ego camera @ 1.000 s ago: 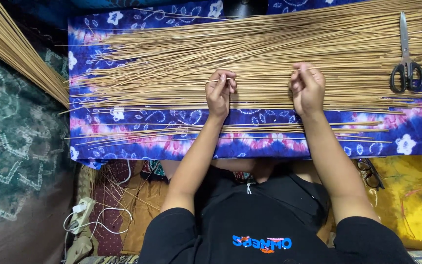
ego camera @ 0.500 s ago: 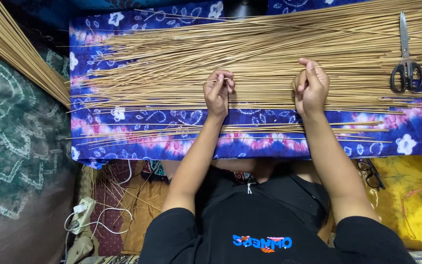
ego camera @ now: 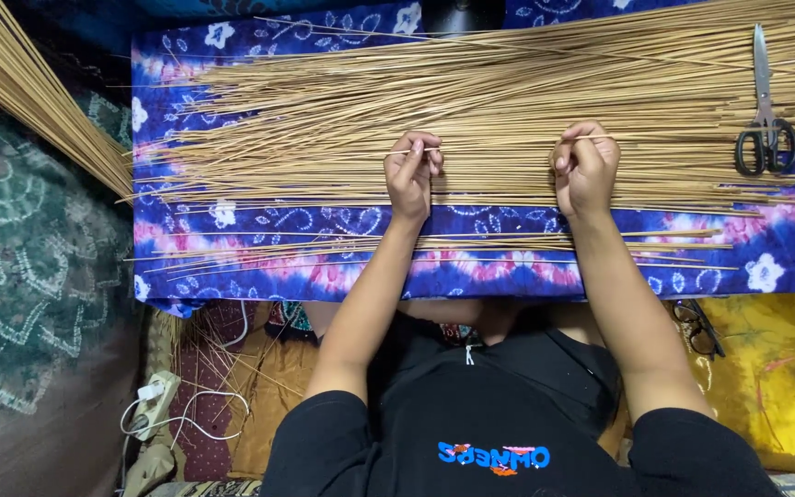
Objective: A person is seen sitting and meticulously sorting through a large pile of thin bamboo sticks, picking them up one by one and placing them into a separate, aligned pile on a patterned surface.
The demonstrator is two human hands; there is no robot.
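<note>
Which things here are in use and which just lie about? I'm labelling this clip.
In use: left hand, right hand, thin stick held between them, stick pile, blue cloth.
Lying about: scissors, glasses, power strip, cushion.

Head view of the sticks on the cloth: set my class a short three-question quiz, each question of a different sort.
1. True or false: the scissors lie on the pile of thin sticks beyond the right hand.
2. What do the left hand and right hand pinch between them?
A. one thin stick
B. a cable
C. spectacles
3. What colours is the patterned cloth under the sticks?

Key: 1 true; 2 A; 3 blue and pink, with white flowers.
</note>
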